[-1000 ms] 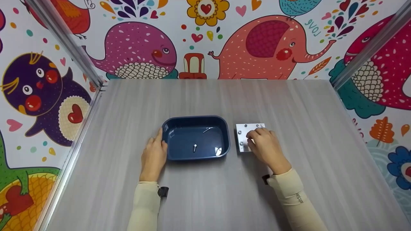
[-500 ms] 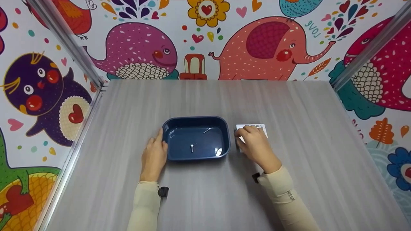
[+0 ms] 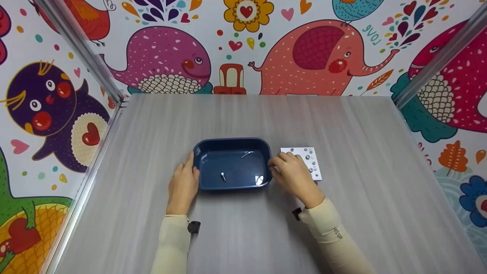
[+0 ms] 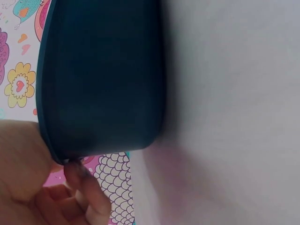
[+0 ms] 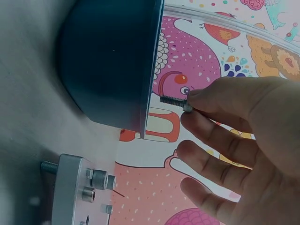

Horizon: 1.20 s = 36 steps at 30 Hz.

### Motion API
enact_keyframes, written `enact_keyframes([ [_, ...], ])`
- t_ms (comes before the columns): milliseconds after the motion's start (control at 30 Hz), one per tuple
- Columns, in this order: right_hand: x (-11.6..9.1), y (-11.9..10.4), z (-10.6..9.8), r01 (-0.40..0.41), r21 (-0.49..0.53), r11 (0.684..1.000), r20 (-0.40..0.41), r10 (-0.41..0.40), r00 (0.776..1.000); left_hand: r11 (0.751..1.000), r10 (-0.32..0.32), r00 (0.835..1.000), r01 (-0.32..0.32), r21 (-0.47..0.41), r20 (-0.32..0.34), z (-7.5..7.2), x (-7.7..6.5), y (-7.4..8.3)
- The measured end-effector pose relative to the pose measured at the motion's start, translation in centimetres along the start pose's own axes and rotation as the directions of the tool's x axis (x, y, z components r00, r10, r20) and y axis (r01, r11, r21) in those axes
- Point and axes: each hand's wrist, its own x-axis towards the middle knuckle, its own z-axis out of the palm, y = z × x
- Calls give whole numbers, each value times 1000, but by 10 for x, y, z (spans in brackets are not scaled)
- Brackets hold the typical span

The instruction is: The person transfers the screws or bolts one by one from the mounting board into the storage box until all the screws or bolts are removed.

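A dark blue rectangular tray stands mid-table. My left hand grips its left rim, thumb and finger pinching the edge in the left wrist view. A screw lies near the tray's front, and another thin screw lies toward the back right. My right hand is right at the tray's right rim, above table level. Between thumb and forefinger it pinches a small socket-head screw, threaded end toward the tray; the other fingers are spread loosely. Beside the tray, a silver metal plate is partly hidden by this hand.
Several screws are set in the plate, and one threaded end sticks out beneath it. The grey wood-grain table has printed cartoon panels at the back and sides, with metal frame posts at the corners.
My right hand has moved left from the metal plate to the tray's right rim, uncovering the plate's right part. The front screw has rolled left and turned in the tray. My left hand stays put.
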Motion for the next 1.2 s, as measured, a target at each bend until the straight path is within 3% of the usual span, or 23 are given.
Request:
enact_keyframes([
  [533, -6, 14, -9, 20, -16, 1000, -99, -22, 995, 1000, -16, 1000, 16, -5, 22, 0, 1, 0],
  [867, -17, 32, -23, -20, -52, 998, -101, 14, 995, 1000, -17, 999, 17, -2, 35, -2, 1, 1],
  [1200, -25, 38, -21, -18, -71, 997, -88, 12, 996, 1000, -13, 999, 14, -7, 35, -2, 2, 1],
])
